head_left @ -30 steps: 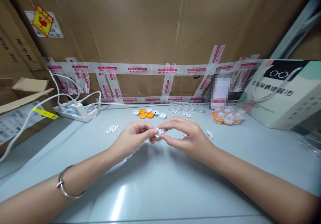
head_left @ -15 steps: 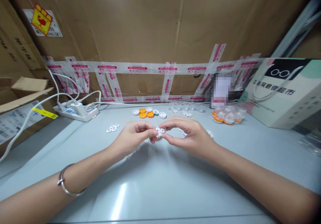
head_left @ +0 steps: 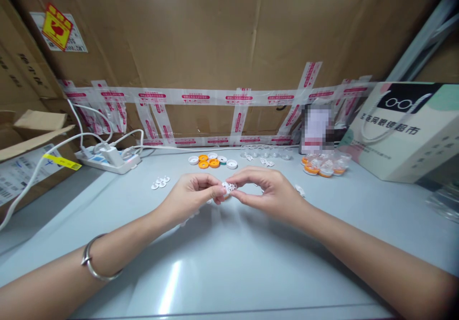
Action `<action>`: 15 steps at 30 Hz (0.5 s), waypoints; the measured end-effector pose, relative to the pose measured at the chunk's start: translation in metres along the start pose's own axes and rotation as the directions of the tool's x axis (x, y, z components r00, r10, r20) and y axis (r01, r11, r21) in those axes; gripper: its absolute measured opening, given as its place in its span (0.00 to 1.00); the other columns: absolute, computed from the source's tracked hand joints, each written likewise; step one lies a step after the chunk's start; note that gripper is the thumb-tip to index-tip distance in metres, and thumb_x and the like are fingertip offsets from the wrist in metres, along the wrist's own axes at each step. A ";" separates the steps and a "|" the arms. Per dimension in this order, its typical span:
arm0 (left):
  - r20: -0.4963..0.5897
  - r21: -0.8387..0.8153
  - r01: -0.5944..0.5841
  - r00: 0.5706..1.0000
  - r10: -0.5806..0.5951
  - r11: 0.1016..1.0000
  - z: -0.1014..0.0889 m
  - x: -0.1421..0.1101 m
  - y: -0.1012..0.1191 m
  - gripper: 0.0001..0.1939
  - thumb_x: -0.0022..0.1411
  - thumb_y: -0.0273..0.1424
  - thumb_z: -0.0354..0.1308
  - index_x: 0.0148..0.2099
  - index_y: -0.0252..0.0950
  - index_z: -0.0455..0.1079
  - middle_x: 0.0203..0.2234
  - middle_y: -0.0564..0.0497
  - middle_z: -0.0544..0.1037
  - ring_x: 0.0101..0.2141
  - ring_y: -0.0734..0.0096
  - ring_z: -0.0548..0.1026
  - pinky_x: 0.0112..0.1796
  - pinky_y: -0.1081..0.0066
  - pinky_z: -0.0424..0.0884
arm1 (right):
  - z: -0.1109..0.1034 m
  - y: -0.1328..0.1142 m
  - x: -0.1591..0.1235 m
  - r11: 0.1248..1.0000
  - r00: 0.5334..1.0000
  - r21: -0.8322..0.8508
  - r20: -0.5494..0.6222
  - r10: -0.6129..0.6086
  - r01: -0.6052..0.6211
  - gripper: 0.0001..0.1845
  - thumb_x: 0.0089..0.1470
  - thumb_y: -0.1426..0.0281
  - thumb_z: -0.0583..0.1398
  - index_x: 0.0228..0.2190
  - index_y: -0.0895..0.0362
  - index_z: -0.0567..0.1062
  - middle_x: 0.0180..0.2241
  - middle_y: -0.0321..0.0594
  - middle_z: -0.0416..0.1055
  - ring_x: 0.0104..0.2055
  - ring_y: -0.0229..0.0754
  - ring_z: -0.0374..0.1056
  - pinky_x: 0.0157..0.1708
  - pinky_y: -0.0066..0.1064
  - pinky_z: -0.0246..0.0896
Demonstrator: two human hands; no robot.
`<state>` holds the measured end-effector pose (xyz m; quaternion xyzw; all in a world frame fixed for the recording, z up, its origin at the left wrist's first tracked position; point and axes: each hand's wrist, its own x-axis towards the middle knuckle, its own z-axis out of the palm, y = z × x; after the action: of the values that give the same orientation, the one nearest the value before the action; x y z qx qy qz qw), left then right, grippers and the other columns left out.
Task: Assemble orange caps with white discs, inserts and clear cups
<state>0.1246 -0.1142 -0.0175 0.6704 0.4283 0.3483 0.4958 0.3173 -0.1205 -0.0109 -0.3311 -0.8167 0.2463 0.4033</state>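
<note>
Between the fingertips of both hands, above the middle of the table, is a small white plastic piece with cut-out holes [head_left: 228, 186]. My left hand [head_left: 201, 188] pinches its left side with thumb and forefinger. My right hand [head_left: 267, 186] grips the right edge, thumb below and fingers above. A bit of orange shows just under the piece; I cannot tell whether it is joined to it. Small white parts [head_left: 193, 216] lie partly hidden behind my left wrist. Beyond the hands sit several round white and orange caps [head_left: 214, 163].
Left on the table are small white stemmed discs [head_left: 160, 182] and a power strip [head_left: 118, 162]. Clear domes [head_left: 274, 153] and flat white parts [head_left: 267, 163] lie at the back. At right are a pile of orange-and-white domed pieces [head_left: 325, 165] and a paper bag [head_left: 389, 138].
The view has shifted very slightly. Both hands keep the white piece in nearly the same place and pose.
</note>
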 end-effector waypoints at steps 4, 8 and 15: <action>-0.002 0.029 0.016 1.000 -0.016 0.999 0.001 0.000 -0.001 0.14 0.54 0.40 0.58 0.30 0.34 0.71 0.23 0.52 0.73 0.26 0.74 0.69 0.26 0.76 0.63 | 0.001 0.000 -0.001 1.000 1.000 0.027 0.021 0.015 -0.015 0.07 0.49 0.72 0.60 0.32 0.55 0.76 0.33 0.38 0.75 0.36 0.37 0.70 0.39 0.31 0.66; -0.020 0.028 0.031 0.999 -0.031 0.999 0.002 0.000 -0.006 0.15 0.54 0.43 0.57 0.31 0.34 0.72 0.24 0.51 0.74 0.25 0.74 0.69 0.24 0.76 0.62 | 0.004 0.005 0.000 0.984 0.993 0.135 0.023 0.114 -0.116 0.10 0.48 0.71 0.61 0.36 0.56 0.75 0.36 0.38 0.74 0.37 0.37 0.71 0.41 0.31 0.66; -0.058 -0.047 -0.023 0.998 0.021 0.999 0.003 0.003 -0.013 0.13 0.55 0.40 0.58 0.31 0.34 0.72 0.25 0.50 0.77 0.28 0.72 0.72 0.31 0.74 0.67 | 0.010 0.010 0.004 0.826 0.926 0.431 0.073 0.370 -0.364 0.13 0.46 0.66 0.63 0.36 0.57 0.72 0.34 0.40 0.75 0.36 0.39 0.72 0.39 0.33 0.69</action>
<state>0.1257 -0.1111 -0.0303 0.6526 0.4266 0.3832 0.4952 0.3107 -0.1124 -0.0213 -0.3843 -0.6587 0.4937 0.4180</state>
